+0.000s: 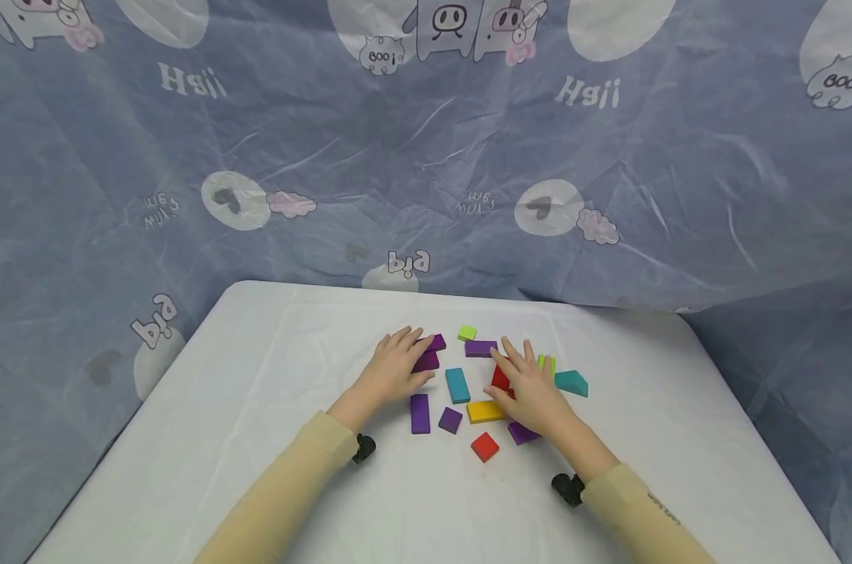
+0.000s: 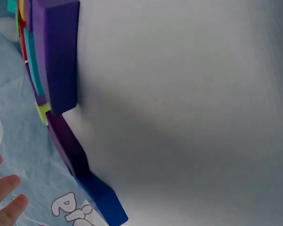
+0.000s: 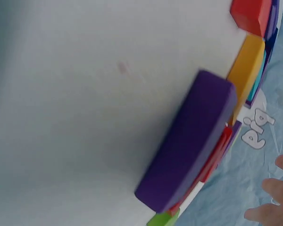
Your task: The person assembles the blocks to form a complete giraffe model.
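Note:
My left hand is over the left side of a scatter of coloured blocks, fingers spread and holding nothing. Dark purple blocks lie beside its fingers and are partly hidden; the left wrist view also shows a blue block there. Over the right side is my right hand, its fingers also apart. It partly covers red blocks, a yellow block and a purple block. In the right wrist view, the fingers appear off the tabletop, with a large purple block nearer the camera.
Between the hands lie a teal block and a small purple block. A purple rectangle and a red block sit nearer me. Green blocks and a teal trapezoid lie farther out. A patterned blue cloth surrounds the white table.

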A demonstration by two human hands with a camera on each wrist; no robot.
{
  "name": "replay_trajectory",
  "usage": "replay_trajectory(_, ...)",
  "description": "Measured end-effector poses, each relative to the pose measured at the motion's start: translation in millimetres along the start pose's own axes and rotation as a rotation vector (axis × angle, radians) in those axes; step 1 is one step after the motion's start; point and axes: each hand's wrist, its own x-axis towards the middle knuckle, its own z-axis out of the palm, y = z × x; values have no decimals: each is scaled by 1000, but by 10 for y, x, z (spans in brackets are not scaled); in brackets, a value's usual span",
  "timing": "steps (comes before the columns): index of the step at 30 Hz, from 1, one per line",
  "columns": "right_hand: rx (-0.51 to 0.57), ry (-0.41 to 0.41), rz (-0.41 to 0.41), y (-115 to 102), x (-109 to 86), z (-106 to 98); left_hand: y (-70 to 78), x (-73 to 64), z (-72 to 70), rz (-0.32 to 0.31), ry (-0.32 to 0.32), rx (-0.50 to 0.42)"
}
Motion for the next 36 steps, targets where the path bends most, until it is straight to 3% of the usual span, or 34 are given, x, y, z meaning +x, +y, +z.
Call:
replay_trajectory(9, 12, -75, -26, -87, -109, 95, 121, 31, 133, 47, -92, 24)
replay_trajectory(21, 26, -79, -41, -205, -175, 173, 301, 131, 269, 122, -176, 81)
replay_trajectory(36, -20, -79, -64, -203, -145, 237, 363, 224, 331, 121, -205, 102)
